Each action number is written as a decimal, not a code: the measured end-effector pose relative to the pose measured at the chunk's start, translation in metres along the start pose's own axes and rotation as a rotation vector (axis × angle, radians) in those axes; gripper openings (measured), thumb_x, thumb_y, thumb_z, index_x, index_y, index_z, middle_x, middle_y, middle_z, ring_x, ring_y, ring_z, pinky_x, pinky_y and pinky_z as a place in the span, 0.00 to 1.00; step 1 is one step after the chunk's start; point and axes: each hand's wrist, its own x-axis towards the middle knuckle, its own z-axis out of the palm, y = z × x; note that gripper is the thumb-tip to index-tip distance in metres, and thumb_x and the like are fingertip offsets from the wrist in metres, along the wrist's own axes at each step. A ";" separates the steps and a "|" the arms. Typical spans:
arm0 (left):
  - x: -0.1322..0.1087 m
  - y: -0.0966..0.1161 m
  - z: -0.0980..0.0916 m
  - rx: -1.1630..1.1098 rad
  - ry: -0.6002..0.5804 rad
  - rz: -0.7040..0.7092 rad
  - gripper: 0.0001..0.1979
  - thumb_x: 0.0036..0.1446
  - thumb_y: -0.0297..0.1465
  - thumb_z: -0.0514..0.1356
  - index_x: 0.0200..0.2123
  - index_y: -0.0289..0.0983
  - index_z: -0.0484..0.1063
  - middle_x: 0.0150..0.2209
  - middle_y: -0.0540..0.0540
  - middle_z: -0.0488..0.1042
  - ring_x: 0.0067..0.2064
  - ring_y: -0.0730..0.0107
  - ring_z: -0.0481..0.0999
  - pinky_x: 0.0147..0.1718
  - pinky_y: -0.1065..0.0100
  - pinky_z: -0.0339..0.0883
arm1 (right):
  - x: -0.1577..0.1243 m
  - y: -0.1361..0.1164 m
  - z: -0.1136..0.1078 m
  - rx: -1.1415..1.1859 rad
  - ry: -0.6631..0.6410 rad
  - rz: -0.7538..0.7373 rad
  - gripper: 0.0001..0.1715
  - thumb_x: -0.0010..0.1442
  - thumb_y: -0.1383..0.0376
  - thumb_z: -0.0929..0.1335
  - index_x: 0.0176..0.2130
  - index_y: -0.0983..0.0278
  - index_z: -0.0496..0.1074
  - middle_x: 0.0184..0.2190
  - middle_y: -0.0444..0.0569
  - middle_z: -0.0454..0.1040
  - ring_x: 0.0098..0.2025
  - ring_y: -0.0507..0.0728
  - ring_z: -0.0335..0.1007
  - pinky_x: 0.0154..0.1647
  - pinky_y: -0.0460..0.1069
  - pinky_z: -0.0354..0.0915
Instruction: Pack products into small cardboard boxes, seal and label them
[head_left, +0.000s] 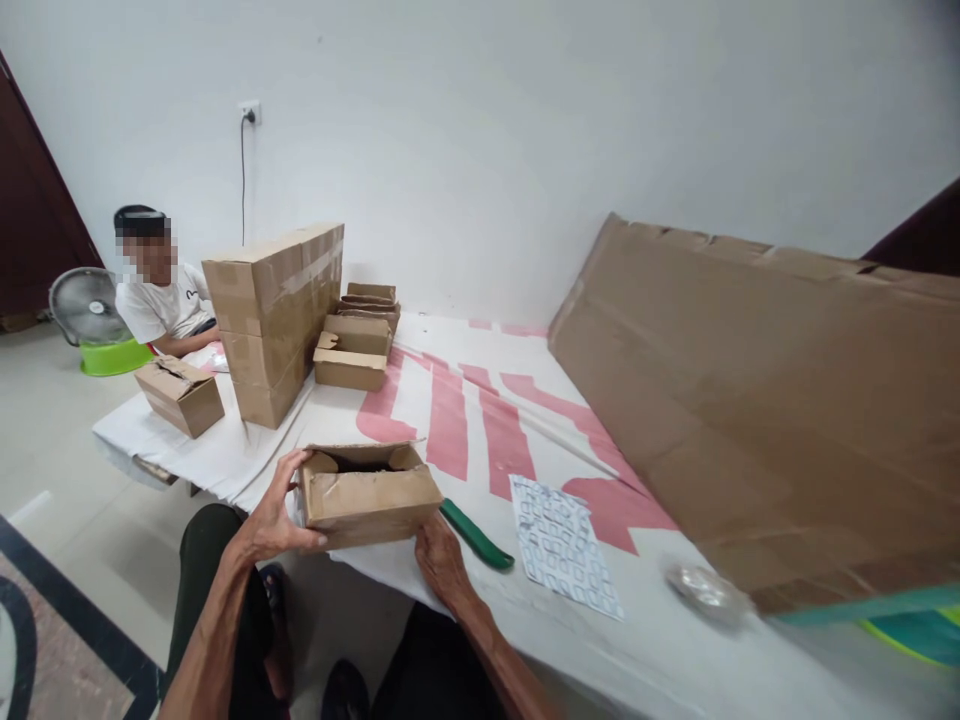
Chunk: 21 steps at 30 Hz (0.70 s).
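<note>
A small brown cardboard box (371, 497) with its top flaps open rests at the near edge of the white sheet (465, 440) with red stripes. My left hand (276, 512) grips the box's left end, fingers wrapped over the corner. Under the box's lower right corner sits my right hand (440, 558), fingers curled against it. What lies inside the box is dark and unclear. A green knife-like tool (476, 534) lies just right of my right hand.
A printed label sheet (564, 545) and a clear tape roll (707, 590) lie to the right. A large flat cardboard sheet (772, 400) leans at right. Stacked cartons (274, 315), small boxes (352, 355), another box (180, 394), a seated person (161, 295) and a fan (86, 305) are at back left.
</note>
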 end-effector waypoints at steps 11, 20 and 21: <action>0.006 0.020 0.014 -0.059 0.059 0.005 0.62 0.40 0.45 0.81 0.74 0.43 0.56 0.73 0.33 0.60 0.73 0.35 0.59 0.70 0.41 0.59 | 0.002 0.000 -0.003 0.105 0.012 0.144 0.14 0.56 0.66 0.62 0.39 0.62 0.73 0.37 0.55 0.79 0.40 0.63 0.75 0.45 0.58 0.71; 0.002 0.002 0.019 0.034 0.001 0.016 0.67 0.38 0.50 0.81 0.76 0.46 0.52 0.76 0.35 0.53 0.76 0.34 0.50 0.74 0.37 0.44 | 0.008 -0.010 -0.009 0.118 0.034 0.132 0.11 0.56 0.64 0.63 0.37 0.61 0.74 0.36 0.53 0.80 0.40 0.64 0.76 0.43 0.58 0.71; 0.001 0.002 0.020 0.053 -0.013 0.011 0.68 0.38 0.48 0.82 0.77 0.47 0.51 0.76 0.35 0.53 0.76 0.34 0.50 0.74 0.37 0.44 | 0.009 -0.012 -0.010 0.116 0.039 0.129 0.10 0.57 0.64 0.63 0.36 0.61 0.74 0.34 0.53 0.79 0.39 0.64 0.75 0.42 0.58 0.71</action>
